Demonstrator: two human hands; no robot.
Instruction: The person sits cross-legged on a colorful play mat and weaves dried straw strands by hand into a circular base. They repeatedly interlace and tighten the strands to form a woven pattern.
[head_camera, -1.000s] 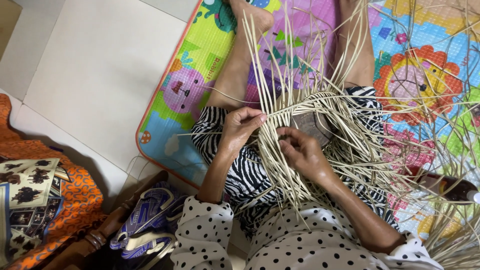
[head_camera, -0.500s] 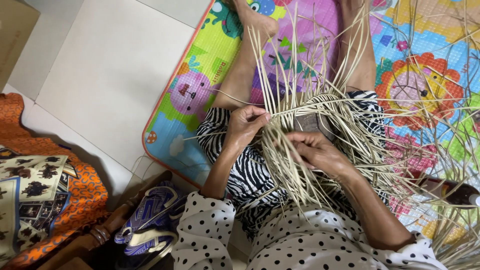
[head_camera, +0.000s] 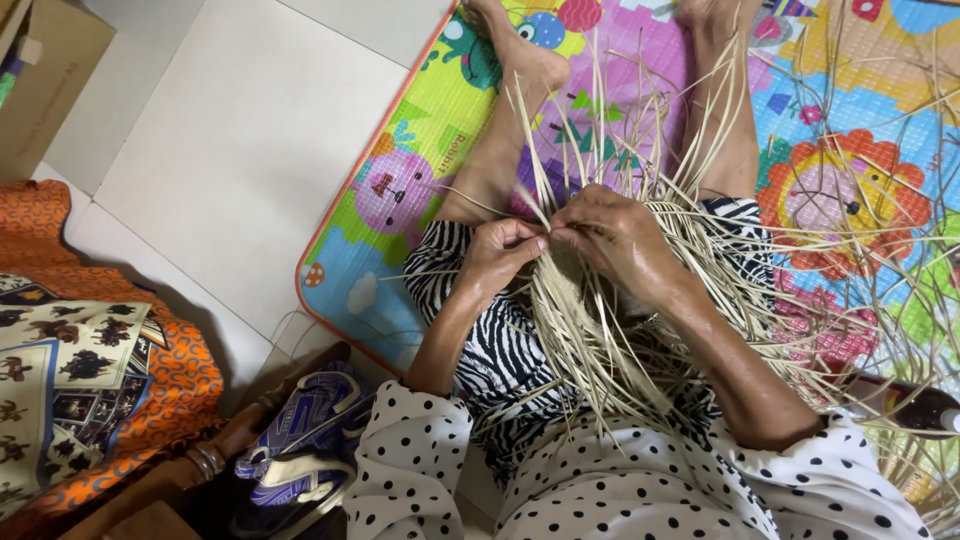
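A woven piece of pale straw strips (head_camera: 600, 330) rests on my lap, with long loose strips fanning out in all directions. My left hand (head_camera: 497, 255) pinches strips at the near-left edge of the weave. My right hand (head_camera: 615, 238) grips strips just beside it, fingertips almost touching the left hand's. My legs in zebra-striped cloth stretch forward over a colourful play mat (head_camera: 420, 170). The centre of the weave is hidden under my hands.
White floor tiles (head_camera: 230, 150) lie to the left of the mat. An orange patterned cloth (head_camera: 90, 350) and a blue-and-white bag (head_camera: 300, 450) sit at my left side. A cardboard box (head_camera: 50, 70) stands at the top left. Loose strips spread over the mat on the right.
My right hand has moved up and left to meet the left hand at the weave's edge. The view has shifted slightly, showing more floor and the box.
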